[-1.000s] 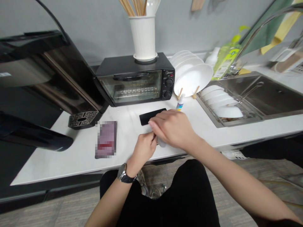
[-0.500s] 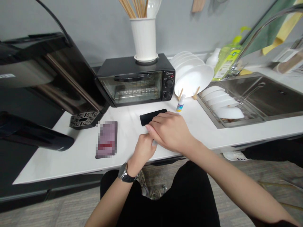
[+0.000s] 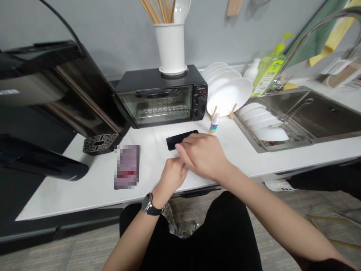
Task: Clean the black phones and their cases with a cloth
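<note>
My left hand (image 3: 172, 176), with a black-banded watch (image 3: 149, 204) on the wrist, is closed just over the counter's front part. Its fingers are tucked under my right hand (image 3: 204, 154), which is also closed and touches it. What either hand grips, if anything, is hidden between them. Just behind the hands a flat black object (image 3: 176, 140) lies on the white counter (image 3: 93, 192). A small white bottle with a blue and yellow label (image 3: 214, 124) stands behind my right hand. To the left lies a phone with a blurred purple screen (image 3: 127, 165).
A black toaster oven (image 3: 162, 105) carries a white utensil holder (image 3: 171, 49). Plates (image 3: 229, 96) stand in a rack beside it. Bowls (image 3: 270, 133) sit by the sink (image 3: 329, 113) at right. A large black machine (image 3: 64, 86) and dark cylinder (image 3: 42, 162) are at left.
My right thumb has lifted slightly and shifted right over my left hand. A small grey bit that showed between the hands is now hidden. The objects on the counter have not moved.
</note>
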Demonstrator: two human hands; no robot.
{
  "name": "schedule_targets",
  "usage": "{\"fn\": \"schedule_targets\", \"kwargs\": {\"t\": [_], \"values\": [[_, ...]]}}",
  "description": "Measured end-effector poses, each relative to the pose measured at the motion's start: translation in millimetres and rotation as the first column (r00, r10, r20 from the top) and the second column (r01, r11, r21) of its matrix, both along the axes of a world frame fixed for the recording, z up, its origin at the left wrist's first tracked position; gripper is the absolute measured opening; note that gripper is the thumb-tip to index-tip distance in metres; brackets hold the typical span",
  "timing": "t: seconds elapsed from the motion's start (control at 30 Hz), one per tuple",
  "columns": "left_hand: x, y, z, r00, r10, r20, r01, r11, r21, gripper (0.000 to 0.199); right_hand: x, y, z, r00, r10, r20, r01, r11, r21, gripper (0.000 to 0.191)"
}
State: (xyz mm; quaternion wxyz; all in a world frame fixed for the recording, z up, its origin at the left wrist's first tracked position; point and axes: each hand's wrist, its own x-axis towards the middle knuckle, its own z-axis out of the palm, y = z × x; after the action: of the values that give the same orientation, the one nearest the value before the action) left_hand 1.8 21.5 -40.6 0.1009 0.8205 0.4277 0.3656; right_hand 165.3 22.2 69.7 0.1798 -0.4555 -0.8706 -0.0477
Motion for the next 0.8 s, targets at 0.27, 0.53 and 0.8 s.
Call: {"fn": "schedule_targets", "kwargs": {"t": [0.27,0.53,0.8], "values": [[5.2,0.3,4.7,1.000,-0.014,0.004,0.014,0.998,-0.055,0.023,-3.8,-2.7,2.2,0.992,-0.118,0.044,0.120,0.991,-0.057,0.065],[3.8,-1.5,3.0,1.000,-0.006,0.015,0.006,0.999,-0.049,0.026,-2.6,3.0,3.8,0.996,-0.073,0.053,0.077,0.995,-0.066,0.072],[0.5,-0.9,2.8,1.000,-0.001,0.009,0.001,0.999,-0.035,0.024,7.3,8.9,6.3,0.994,-0.060,0.088,0.068,0.993,-0.096,0.079]]}}
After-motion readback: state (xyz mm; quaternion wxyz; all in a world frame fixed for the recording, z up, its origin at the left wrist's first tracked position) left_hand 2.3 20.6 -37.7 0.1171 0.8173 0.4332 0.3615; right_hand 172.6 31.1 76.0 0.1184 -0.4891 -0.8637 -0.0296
